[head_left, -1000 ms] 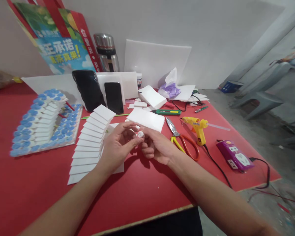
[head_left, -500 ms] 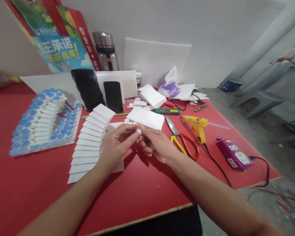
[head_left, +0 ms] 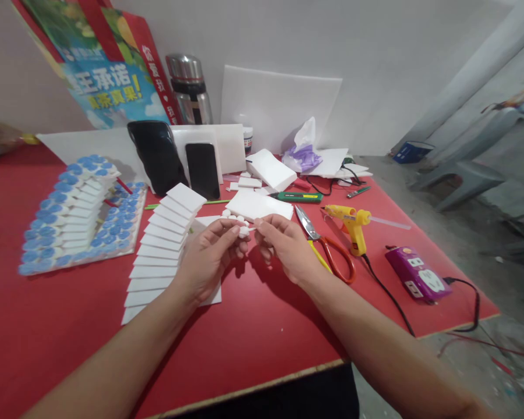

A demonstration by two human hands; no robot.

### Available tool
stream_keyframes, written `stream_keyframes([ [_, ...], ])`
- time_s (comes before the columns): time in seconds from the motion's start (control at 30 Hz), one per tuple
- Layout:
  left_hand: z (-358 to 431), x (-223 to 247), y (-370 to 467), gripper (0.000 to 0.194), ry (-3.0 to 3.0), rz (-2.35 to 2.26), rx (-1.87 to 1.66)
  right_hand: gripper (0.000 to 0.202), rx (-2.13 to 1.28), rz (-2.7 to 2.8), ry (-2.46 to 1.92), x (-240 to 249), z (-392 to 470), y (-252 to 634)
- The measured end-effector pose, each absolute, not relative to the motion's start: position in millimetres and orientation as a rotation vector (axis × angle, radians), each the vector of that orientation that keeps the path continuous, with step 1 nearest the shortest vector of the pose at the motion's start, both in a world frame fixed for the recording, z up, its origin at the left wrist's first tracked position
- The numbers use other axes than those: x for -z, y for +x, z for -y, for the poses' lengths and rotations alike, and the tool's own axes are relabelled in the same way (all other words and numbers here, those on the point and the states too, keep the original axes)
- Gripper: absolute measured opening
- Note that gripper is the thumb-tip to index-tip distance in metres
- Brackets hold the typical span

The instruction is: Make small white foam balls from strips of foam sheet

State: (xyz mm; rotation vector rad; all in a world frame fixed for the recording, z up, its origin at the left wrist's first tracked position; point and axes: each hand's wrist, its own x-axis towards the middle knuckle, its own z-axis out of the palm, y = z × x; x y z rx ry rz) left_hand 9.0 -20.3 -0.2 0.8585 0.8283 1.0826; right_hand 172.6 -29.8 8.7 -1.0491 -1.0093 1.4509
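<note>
Over the middle of the red table, my left hand point(head_left: 209, 253) pinches a small white round piece point(head_left: 243, 231) between thumb and fingers. My right hand point(head_left: 288, 247) has its thumb and index finger closed on what looks like a thin white strip that runs to that piece. Beside my left forearm is a curved stair of white foam-board steps point(head_left: 157, 253), partly covered by the hand. Several small white discs point(head_left: 227, 213) lie just behind my fingers, near a flat white board point(head_left: 262, 205).
Scissors point(head_left: 321, 238), a yellow glue gun point(head_left: 351, 221) and a purple power socket point(head_left: 419, 273) lie right. A green cutter point(head_left: 303, 198) is behind. At left stands a blue-and-white stair model point(head_left: 81, 215). Two phones point(head_left: 157, 157) lean behind the stair, near a steel flask point(head_left: 187, 87).
My hands have drawn slightly apart, the right one moving right. A short white strip now shows between them. The white round piece stays in my left fingers.
</note>
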Motion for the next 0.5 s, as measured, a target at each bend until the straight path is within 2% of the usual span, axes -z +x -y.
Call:
stream_keyframes([
  [0.1, 20.1, 0.3, 9.5, 0.021, 0.857, -0.818, -1.06, 0.03, -1.486, 1.075, -1.071, -9.0, 32.2, 171.2],
  [0.5, 19.8, 2.7, 6.4, 0.025, 0.851, -0.841, -0.961, 0.026, -1.459, 1.125, -1.153, -3.1, 27.9, 173.9],
])
